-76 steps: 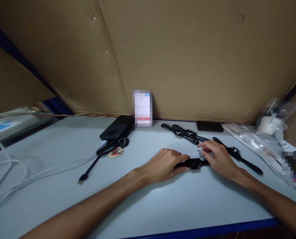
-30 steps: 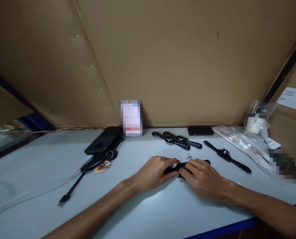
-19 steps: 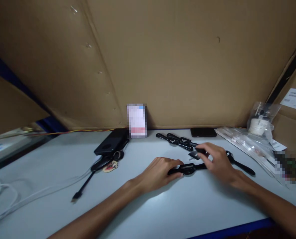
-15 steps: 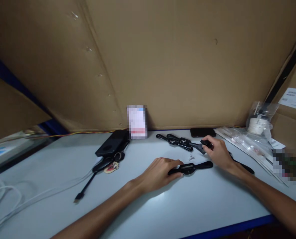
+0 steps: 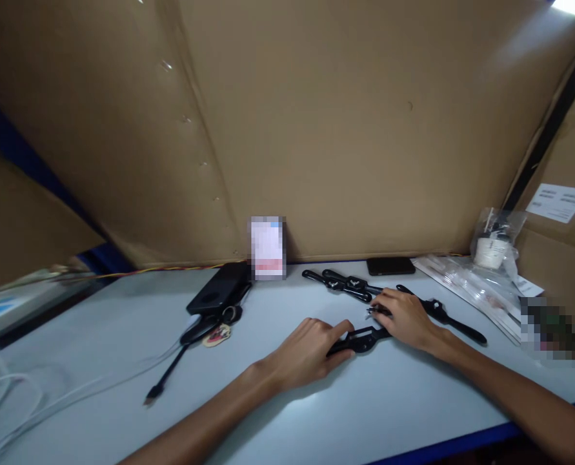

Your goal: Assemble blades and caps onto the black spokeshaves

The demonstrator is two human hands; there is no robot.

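A black watch-like strap piece (image 5: 362, 340) lies flat on the pale table (image 5: 316, 413) in front of me. My left hand (image 5: 311, 352) rests on its left end, fingers pressing it down. My right hand (image 5: 403, 318) sits at its right end, fingertips pinched on a small metal part (image 5: 372, 311) just above the strap. Two similar black strap pieces (image 5: 345, 285) lie behind, and another (image 5: 449, 316) runs to the right, partly hidden by my right hand.
A cardboard wall (image 5: 345, 142) closes the back. A black phone (image 5: 390, 265) and clear plastic bags (image 5: 481, 284) lie at the back right. A black power bank (image 5: 219, 294), keys and cables (image 5: 166, 371) are on the left. The table's blue front edge (image 5: 461, 439) is near.
My right hand went back to the rear strap pieces, then returned to the front strap's right end with a small metal part pinched. My left hand stayed on the strap.
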